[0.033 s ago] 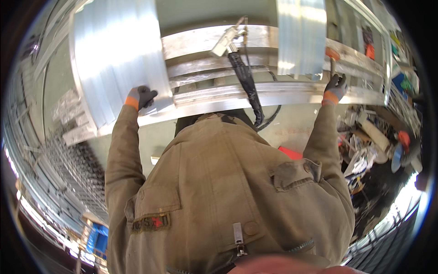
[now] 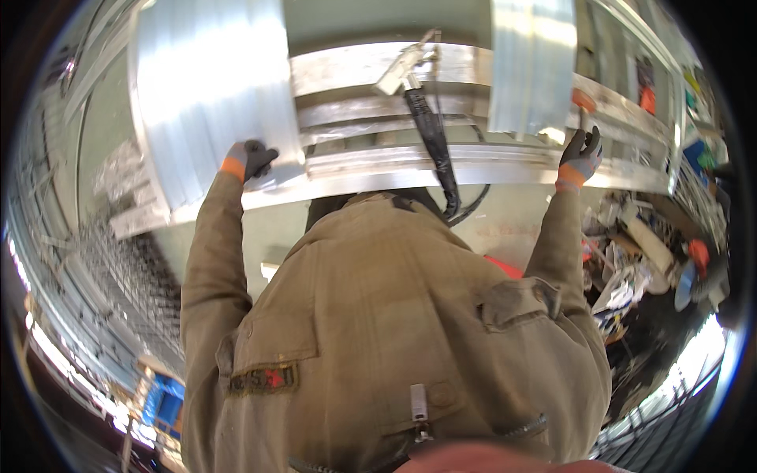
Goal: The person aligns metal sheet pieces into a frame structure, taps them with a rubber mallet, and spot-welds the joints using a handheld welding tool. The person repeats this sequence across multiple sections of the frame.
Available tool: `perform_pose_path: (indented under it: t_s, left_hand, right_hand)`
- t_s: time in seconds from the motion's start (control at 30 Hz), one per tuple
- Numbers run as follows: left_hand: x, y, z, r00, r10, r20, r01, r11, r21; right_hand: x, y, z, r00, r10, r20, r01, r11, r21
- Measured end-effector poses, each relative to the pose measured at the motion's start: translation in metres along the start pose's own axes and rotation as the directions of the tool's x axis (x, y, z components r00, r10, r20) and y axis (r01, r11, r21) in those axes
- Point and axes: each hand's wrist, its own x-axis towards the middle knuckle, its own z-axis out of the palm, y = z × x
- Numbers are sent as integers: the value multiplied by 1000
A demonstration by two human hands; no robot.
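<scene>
My left hand [image 2: 253,161], in a dark grey glove with an orange cuff, is closed in a fist at the near edge of a shiny corrugated metal sheet [image 2: 213,94]. Whatever its fingers may hold is hidden. At the right, my right hand [image 2: 581,160] wears a matching glove and is wrapped round the handle of a mallet with an orange head [image 2: 584,100]. The mallet is just beyond the near corner of a second, narrower corrugated sheet [image 2: 533,71]. Both sheets lie across a long metal frame [image 2: 378,175] with wooden boards.
Between the sheets rests a pale hand tool [image 2: 400,69] with a black-sleeved cable [image 2: 430,138] running toward me. Wire mesh [image 2: 130,276] stands at the left. A heap of scrap [image 2: 631,260] lies at the right, and a red object [image 2: 505,266] is on the floor beside my right arm.
The whole view has shifted slightly, with the sheets and frame appearing a little farther right. My left hand keeps its place by the sheet, and my right hand still grips the mallet.
</scene>
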Motion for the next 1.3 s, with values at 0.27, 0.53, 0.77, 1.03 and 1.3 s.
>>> perform_pose_path:
  t_s: [0.27,0.53,0.77,1.03,1.3]
  left_hand:
    - [-8,1,-1,999,-36,-1,36,995,-90]
    - [-7,-4,-1,1000,-20,8,21,997,-80]
    - [0,-9,-2,998,-19,54,23,997,-76]
    - [18,-17,2,998,-11,66,7,998,61]
    - [9,-12,4,1000,16,1,-16,996,88]
  right_hand:
    - [-112,-289,15,695,-536,479,344,833,434]
    - [-111,-330,45,575,-319,753,424,904,60]
    - [-105,-349,58,544,-254,799,480,876,-48]
    - [-97,-327,-14,630,-130,765,-268,889,372]
    - [-57,-366,-78,438,-508,742,-251,724,643]
